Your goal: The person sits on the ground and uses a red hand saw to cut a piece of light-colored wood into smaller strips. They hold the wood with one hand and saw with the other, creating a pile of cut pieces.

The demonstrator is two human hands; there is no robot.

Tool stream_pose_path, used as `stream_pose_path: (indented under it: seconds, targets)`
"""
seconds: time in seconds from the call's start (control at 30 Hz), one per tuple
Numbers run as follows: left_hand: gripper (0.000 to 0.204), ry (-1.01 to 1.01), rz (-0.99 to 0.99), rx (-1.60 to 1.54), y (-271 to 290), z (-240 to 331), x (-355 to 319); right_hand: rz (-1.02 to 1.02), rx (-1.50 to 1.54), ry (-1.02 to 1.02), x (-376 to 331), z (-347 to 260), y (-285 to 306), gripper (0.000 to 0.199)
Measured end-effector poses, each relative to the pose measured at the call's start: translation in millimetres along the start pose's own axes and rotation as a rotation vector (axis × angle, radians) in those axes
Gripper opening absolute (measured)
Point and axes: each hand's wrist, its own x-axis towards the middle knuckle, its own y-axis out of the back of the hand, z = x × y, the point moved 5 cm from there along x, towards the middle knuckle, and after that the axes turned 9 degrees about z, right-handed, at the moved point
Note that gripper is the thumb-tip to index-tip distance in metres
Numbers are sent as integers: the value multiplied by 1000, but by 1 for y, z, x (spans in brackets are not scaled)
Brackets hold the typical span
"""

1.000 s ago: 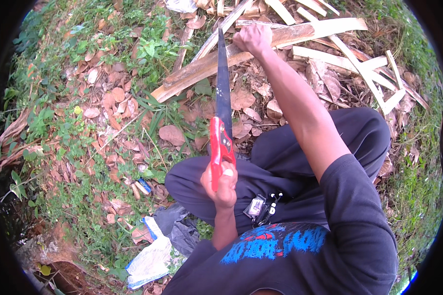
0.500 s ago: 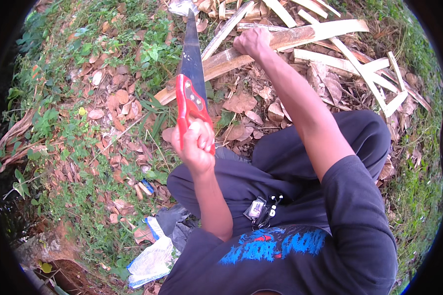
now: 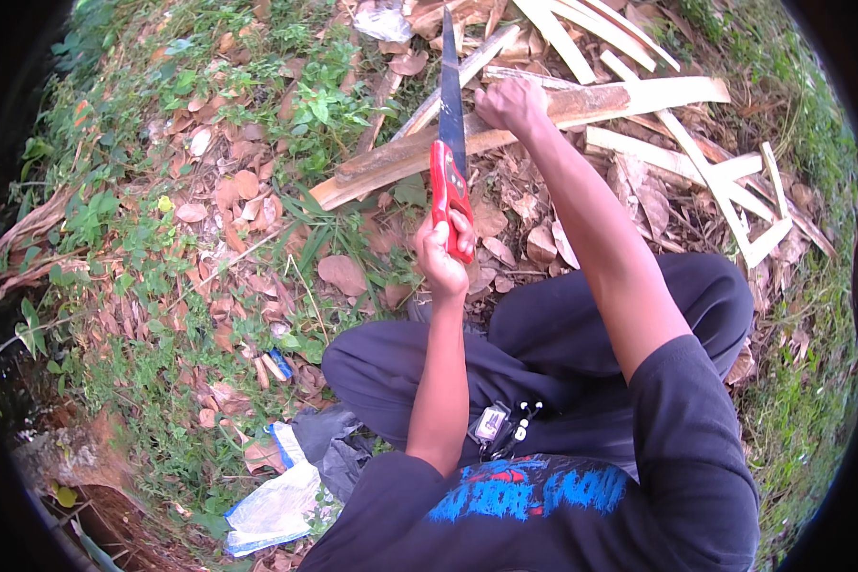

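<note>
My left hand is wrapped round the red handle of a handsaw. Its dark blade points away from me and crosses over a long split piece of wood, close to the left of my right hand. From this view I cannot tell whether the teeth touch the wood. My right hand is closed on the same piece, near its middle. The wood lies slantwise on the ground, brown along the top, with a pale end at the right.
Several pale wood strips are scattered at the far right over dry leaves. A clear plastic bag lies beyond the saw. Near my left knee are a small blue object and a white-and-blue plastic bag. A cut stump stands at the lower left.
My left hand has carried the saw to the right, so its blade now crosses the wood beside my right hand. My right hand keeps its hold on the wood.
</note>
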Motion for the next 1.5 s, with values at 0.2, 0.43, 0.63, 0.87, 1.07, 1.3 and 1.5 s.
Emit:
stream_pose_path:
  seconds: [0.2, 0.43, 0.63, 0.87, 1.07, 1.3, 1.5]
  targets:
    - [27, -81, -14, -57, 4, -5, -3, -30, -21, 9, 5, -2, -1, 43]
    - [22, -12, -60, -27, -16, -15, -17, 109, -29, 22, 3, 5, -5, 49]
    - [27, 49, -86, 128, -12, -25, -18, 179, -78, 24, 17, 21, -20, 52]
    - [26, 158, -27, 3, 4, -17, -16, 165, -22, -53, 9, 9, -18, 49]
    - [40, 160, 35, 73, -3, -17, -22, 173, -16, -85, 11, 14, -21, 53]
    - [41, 156, 44, 106, -6, -16, -23, 186, -33, -41, 13, 13, -24, 49]
    - [40, 153, 15, 111, -6, -19, -20, 168, -30, -67, 16, 18, -21, 49]
